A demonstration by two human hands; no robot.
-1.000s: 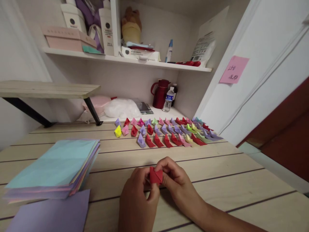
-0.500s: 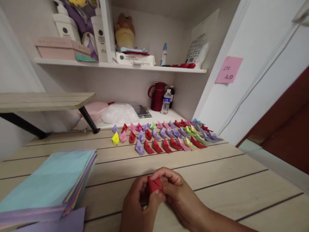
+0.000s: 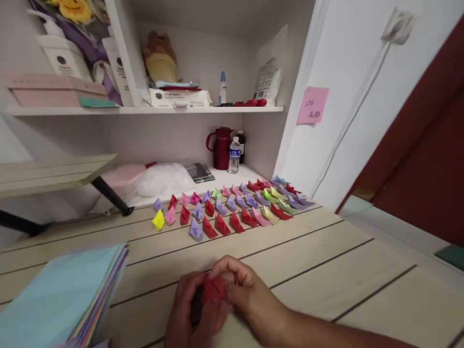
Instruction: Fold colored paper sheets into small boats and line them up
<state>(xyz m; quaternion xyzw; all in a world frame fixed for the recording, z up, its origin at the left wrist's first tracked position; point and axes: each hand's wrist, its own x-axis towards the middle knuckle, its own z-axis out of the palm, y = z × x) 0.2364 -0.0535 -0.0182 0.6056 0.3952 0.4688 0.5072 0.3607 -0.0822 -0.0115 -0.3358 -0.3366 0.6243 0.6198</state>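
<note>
A small piece of folded red paper (image 3: 213, 289) is held between my two hands above the near part of the table. My left hand (image 3: 192, 311) grips its left and lower side, with the thumb over the front. My right hand (image 3: 246, 295) pinches its upper and right edge between thumb and fingers. A dark diagonal fold line crosses the red face. Beyond my hands, several folded paper boats (image 3: 222, 224) in red, purple, pink, green and yellow stand in rows on the table. The far side of the folded paper is hidden.
A stack of coloured paper sheets (image 3: 68, 285) lies at the left on the wooden table (image 3: 326, 270). Behind stand a raised wooden shelf (image 3: 54, 174) with black legs, a red jug (image 3: 222, 150) and a water bottle (image 3: 234, 155). A pink note (image 3: 312, 105) sticks to the wall.
The view has turned to the right, so everything sits further left in the picture. Both hands still hold the folded red paper, in nearly the same grip.
</note>
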